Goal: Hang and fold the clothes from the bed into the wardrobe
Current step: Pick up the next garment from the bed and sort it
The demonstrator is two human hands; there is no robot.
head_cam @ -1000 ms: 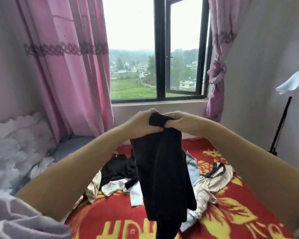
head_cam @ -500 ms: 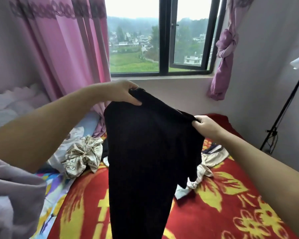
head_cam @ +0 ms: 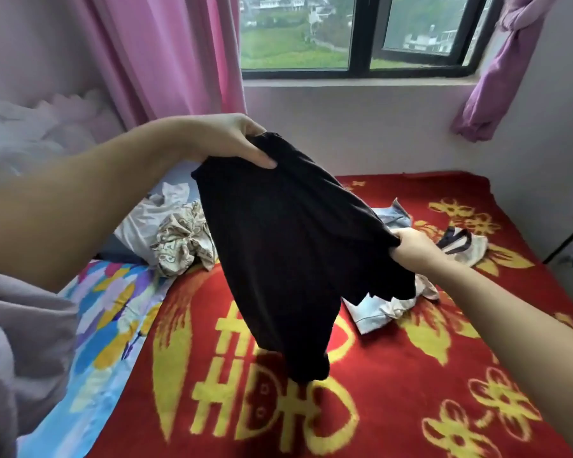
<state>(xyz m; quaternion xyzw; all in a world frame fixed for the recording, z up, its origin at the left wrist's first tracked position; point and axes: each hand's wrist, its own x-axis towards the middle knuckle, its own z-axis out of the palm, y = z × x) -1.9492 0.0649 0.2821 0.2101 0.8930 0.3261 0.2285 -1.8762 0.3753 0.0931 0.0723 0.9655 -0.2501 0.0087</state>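
— What changed since a moment ago?

— Lowered, mostly: the black garment [head_cam: 288, 246] sits lower over the bed than half a second back, my right hand [head_cam: 414, 247] has dropped further below my left hand [head_cam: 227, 140], and the hem now bunches just above the red blanket [head_cam: 394, 385] rather than running out of view.

— How are you holding it?

— My left hand grips the top edge, thumb pressed across the front of the cloth, the other fingers curled behind it. My right hand pinches the opposite end of that edge in a closed fist, lower and nearer the bed's far right corner. The cloth slopes down from left to right between them and hangs over the middle of the bed.

— And around it?

— Behind it, toward the left edge, lies a crumpled cream patterned piece [head_cam: 182, 241] beside a white piece [head_cam: 146, 219]. Just right of it, partly hidden, lies a pale blue denim item [head_cam: 371, 314], and past my right wrist a white piece with dark straps [head_cam: 462, 244]. A multicoloured sheet [head_cam: 110, 312] shows along the blanket's left edge. Pink curtains [head_cam: 166, 54] hang beside the window [head_cam: 354, 31] at the far side.
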